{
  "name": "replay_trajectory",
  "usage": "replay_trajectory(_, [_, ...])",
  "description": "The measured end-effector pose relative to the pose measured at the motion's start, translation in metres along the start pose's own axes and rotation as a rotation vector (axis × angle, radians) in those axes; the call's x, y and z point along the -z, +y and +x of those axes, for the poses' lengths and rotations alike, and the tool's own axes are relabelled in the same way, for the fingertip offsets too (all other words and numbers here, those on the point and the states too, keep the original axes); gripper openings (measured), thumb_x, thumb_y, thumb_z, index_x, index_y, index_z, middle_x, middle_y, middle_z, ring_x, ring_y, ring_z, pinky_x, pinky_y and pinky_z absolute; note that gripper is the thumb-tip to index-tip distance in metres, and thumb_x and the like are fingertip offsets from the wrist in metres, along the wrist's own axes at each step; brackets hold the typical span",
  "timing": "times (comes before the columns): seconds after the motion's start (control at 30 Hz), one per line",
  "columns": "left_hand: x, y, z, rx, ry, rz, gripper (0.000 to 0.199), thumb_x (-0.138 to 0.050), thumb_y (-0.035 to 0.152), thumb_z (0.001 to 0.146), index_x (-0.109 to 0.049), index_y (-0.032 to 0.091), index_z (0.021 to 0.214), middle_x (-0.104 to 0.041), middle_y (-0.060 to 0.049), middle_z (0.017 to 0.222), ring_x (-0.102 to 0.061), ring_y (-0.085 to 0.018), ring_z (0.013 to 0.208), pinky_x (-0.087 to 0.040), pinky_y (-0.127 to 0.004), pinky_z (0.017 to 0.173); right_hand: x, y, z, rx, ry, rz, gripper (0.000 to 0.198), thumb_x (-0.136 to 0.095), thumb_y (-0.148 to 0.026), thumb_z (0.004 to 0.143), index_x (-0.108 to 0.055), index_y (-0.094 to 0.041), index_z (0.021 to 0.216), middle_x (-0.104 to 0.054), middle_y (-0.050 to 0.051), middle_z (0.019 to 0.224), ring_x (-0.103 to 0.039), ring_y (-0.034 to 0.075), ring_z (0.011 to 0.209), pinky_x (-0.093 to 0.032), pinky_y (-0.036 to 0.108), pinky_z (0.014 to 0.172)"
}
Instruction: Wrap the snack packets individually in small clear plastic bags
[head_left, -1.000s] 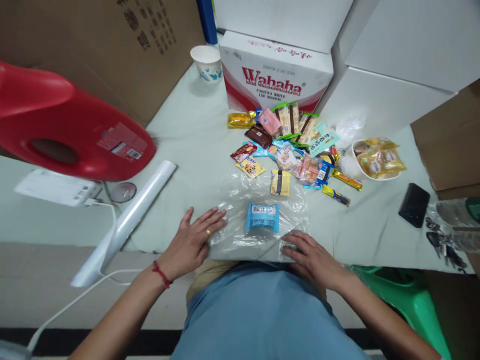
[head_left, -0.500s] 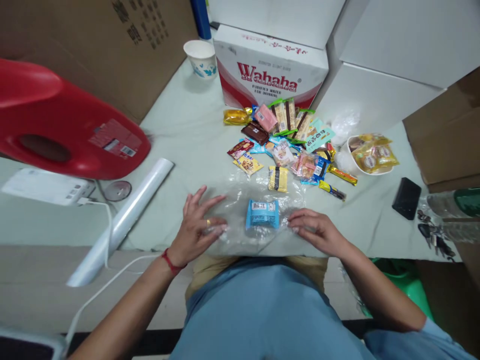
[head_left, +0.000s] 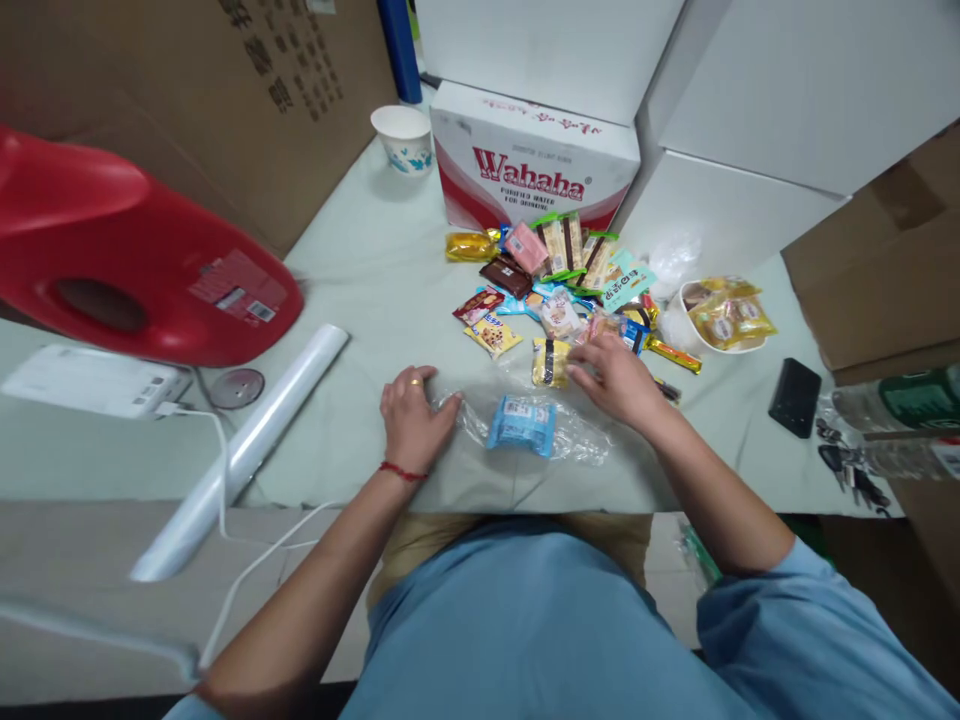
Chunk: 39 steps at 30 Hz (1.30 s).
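Note:
Between my hands lies a blue snack packet (head_left: 520, 426), on a crumpled sheet of clear plastic film (head_left: 581, 436). My left hand (head_left: 415, 418) rests on the table to its left, palm down, thumb apart from the bent fingers. The thumb tip is at the film's left edge. My right hand (head_left: 616, 382) reaches in from the right, its fingers apart and slightly bent. Its fingertips are at the right edge of a small yellow packet (head_left: 550, 362) with a dark band; I cannot make out a firm grip. The hand partly covers snacks behind it.
A heap of wrapped snacks (head_left: 555, 265) lies before a Wahaha carton (head_left: 536, 165). To the right are a white bowl (head_left: 686, 300) of packets, a black box (head_left: 795, 398) and keys (head_left: 851, 470). A film roll (head_left: 247, 445), red jug (head_left: 165, 265) and paper cup (head_left: 405, 140) are left.
My right hand has moved up and forward to the yellow packet. My left hand has shifted forward and its fingers have bent. The film around the blue packet is more bunched up.

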<state>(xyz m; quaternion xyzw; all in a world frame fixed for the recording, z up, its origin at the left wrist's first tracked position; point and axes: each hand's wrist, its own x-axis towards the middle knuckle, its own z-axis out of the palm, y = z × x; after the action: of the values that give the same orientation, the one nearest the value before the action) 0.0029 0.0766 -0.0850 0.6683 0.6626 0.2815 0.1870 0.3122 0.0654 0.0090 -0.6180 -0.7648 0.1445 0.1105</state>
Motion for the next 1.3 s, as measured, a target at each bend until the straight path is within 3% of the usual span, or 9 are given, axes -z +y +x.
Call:
replay_trajectory(0.2, [0.007,0.004,-0.004,-0.123,-0.027,-0.146,0.074,-0.062,0.033,0.08,-0.044,0.017,0.15,-0.061,-0.015,0.143,-0.056,-0.031,0.136,-0.041,-0.051,0.119,-0.038,-0.022,0.061,0.07,-0.079,0.025,0.09,-0.084,-0.038,0.081,-0.046,-0.011,0.158,-0.06,0.02,0.145,-0.039,0.038,0.146,-0.037,0.049,0.117])
replay_trajectory(0.3, [0.01,0.016,-0.007,-0.135,-0.071,-0.092,0.093,-0.069,0.039,0.08,-0.03,0.015,0.161,-0.068,-0.014,0.136,-0.057,-0.033,0.133,-0.033,-0.056,0.122,-0.043,-0.025,0.079,0.056,-0.148,-0.009,0.052,-0.077,-0.029,0.086,-0.067,-0.012,0.134,-0.073,0.015,0.115,-0.057,0.033,0.125,-0.044,0.041,0.106])
replay_trajectory(0.4, [0.01,0.031,-0.004,-0.064,-0.191,0.043,0.08,-0.072,0.043,0.081,-0.05,0.014,0.151,-0.077,-0.009,0.104,-0.062,-0.035,0.121,-0.037,-0.056,0.116,-0.03,-0.035,0.083,0.089,-0.256,-0.053,0.018,-0.063,-0.018,0.093,-0.076,-0.014,0.103,-0.074,0.008,0.092,-0.066,0.024,0.094,-0.046,0.032,0.088])
replay_trajectory(0.5, [0.007,0.039,0.002,-0.022,-0.29,0.127,0.038,-0.066,0.04,0.086,-0.076,0.02,0.116,-0.075,-0.008,0.084,-0.065,-0.034,0.111,-0.044,-0.051,0.105,-0.013,-0.059,0.064,0.144,-0.23,-0.126,0.02,-0.055,-0.02,0.099,-0.074,-0.015,0.104,-0.073,0.009,0.1,-0.065,0.021,0.088,-0.043,0.029,0.076])
replay_trajectory(0.6, [0.005,0.038,0.005,-0.01,-0.265,0.121,0.026,-0.057,0.037,0.091,-0.079,0.022,0.091,-0.075,-0.009,0.083,-0.067,-0.031,0.102,-0.046,-0.046,0.097,-0.009,-0.088,0.023,0.225,-0.225,-0.243,0.026,-0.05,-0.027,0.104,-0.071,-0.02,0.118,-0.069,0.011,0.111,-0.063,0.022,0.088,-0.041,0.03,0.068])
replay_trajectory(0.8, [0.027,0.023,-0.001,0.029,-0.153,-0.087,0.03,-0.056,0.041,0.087,-0.077,0.02,0.082,-0.073,-0.008,0.083,-0.066,-0.024,0.081,-0.051,-0.036,0.08,-0.053,-0.1,-0.048,0.42,-0.283,-0.249,0.047,-0.052,-0.021,0.103,-0.054,-0.026,0.15,-0.056,0.014,0.15,-0.056,0.029,0.114,-0.052,0.038,0.084])
replay_trajectory(1.0, [0.04,0.066,-0.02,0.281,-0.364,-0.599,0.029,-0.063,0.045,0.085,-0.072,0.018,0.089,-0.065,0.003,0.059,-0.059,-0.015,0.053,-0.048,-0.026,0.059,-0.078,-0.088,-0.06,0.332,-0.182,-0.032,0.044,-0.056,-0.02,0.102,-0.06,-0.019,0.146,-0.048,0.017,0.16,-0.051,0.033,0.124,-0.052,0.051,0.102])
replay_trajectory(1.13, [0.019,0.099,-0.035,0.212,-0.499,-0.674,0.036,-0.055,0.025,0.083,-0.072,0.016,0.113,-0.07,0.001,0.068,-0.067,-0.017,0.065,-0.055,-0.028,0.067,-0.064,-0.074,-0.068,0.339,-0.158,0.285,0.033,-0.061,-0.022,0.099,-0.069,-0.013,0.13,-0.066,0.018,0.131,-0.056,0.03,0.126,-0.053,0.047,0.108])
replay_trajectory(1.3, [0.002,0.108,-0.049,-0.201,-0.509,-0.342,0.051,-0.05,0.011,0.078,-0.072,0.018,0.123,-0.074,-0.007,0.104,-0.07,-0.021,0.097,-0.059,-0.036,0.095,-0.046,-0.055,-0.096,0.181,-0.046,0.619,0.031,-0.047,-0.022,0.106,-0.073,-0.027,0.122,-0.074,0.009,0.127,-0.07,0.023,0.119,-0.058,0.041,0.102])
